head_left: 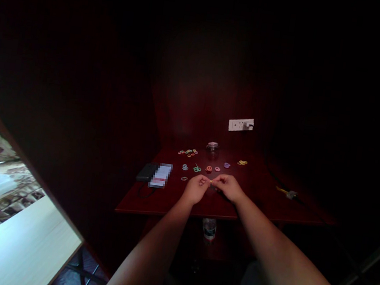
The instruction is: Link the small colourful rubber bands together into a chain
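Observation:
Over the dark red table, my left hand (pixel 197 189) and my right hand (pixel 229 186) meet with fingertips pinched together. Between them shows a small yellowish-orange bit, apparently a hair tie (pixel 211 181), mostly covered by the fingers. Just beyond the hands lie small piles of hair ties sorted by colour: blue (pixel 185 167), green (pixel 197 168), orange (pixel 209 169), pink (pixel 217 169) and purple (pixel 226 165). A greyish hair tie (pixel 184 178) rests left of my left hand. Yellow hair ties (pixel 242 162) lie farther right, and a mixed-colour group (pixel 188 152) sits at the back left.
A clear jar with a pinkish lid (pixel 212 147) stands near the back wall. A blurred phone screen (pixel 161 175) and a black case (pixel 147 172) lie left. A cable with a yellow end (pixel 282 190) is right. Below the tabletop (pixel 167 205) stands a bottle (pixel 209 229).

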The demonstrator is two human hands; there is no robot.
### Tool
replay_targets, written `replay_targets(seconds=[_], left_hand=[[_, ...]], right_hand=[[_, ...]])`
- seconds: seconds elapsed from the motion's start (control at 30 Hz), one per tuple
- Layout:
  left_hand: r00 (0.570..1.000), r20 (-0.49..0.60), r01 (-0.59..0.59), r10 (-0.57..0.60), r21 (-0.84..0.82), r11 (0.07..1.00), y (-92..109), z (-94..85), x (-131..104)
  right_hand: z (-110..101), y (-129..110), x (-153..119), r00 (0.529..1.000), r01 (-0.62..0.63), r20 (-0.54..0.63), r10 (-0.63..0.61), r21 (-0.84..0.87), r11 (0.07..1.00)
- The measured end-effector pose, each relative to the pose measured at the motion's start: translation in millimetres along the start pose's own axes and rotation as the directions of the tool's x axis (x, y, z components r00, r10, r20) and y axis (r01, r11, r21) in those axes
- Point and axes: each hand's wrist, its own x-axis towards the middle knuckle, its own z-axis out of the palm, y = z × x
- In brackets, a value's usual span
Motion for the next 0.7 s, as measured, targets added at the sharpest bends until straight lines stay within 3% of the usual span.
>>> replay_targets(seconds=[0.27, 0.7], left_hand=[[1.000, -0.028, 0.006, -0.007, -0.053, 0.999, 1.4, -1.8, 0.4], [0.999, 0.034, -0.020, 0.022, -0.063, 0.998, 3.9, -1.1, -0.4]], right_hand=[[1.7, -5.6, -2.4, 0.999, -0.040, 0.006, 0.040, 0.023, 0.999], [2.6, -12.3, -3.8, 0.998, -0.053, 0.042, 0.050, 0.058, 0.997]])
